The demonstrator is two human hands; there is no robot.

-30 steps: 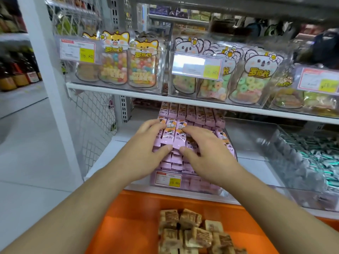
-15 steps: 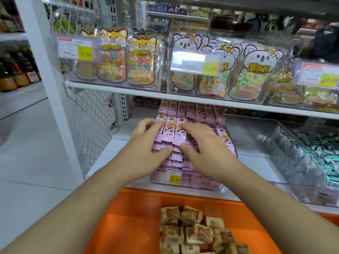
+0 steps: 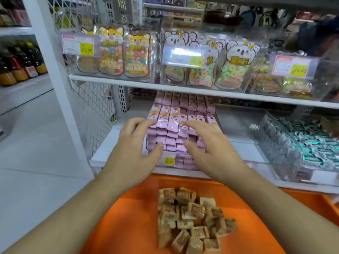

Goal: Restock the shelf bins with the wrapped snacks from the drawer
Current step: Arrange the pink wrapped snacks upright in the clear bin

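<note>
Both hands rest spread-fingered on the pink wrapped snacks in the clear bin: left hand, right hand, apparently gripping nothing.

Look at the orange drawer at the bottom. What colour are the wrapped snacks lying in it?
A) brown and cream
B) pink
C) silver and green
A: the wrapped snacks piled in the orange drawer are brown and cream, while the pink packets fill the clear bin where the left hand and right hand are, and the silver-green ones sit in the bin to the right.
</note>
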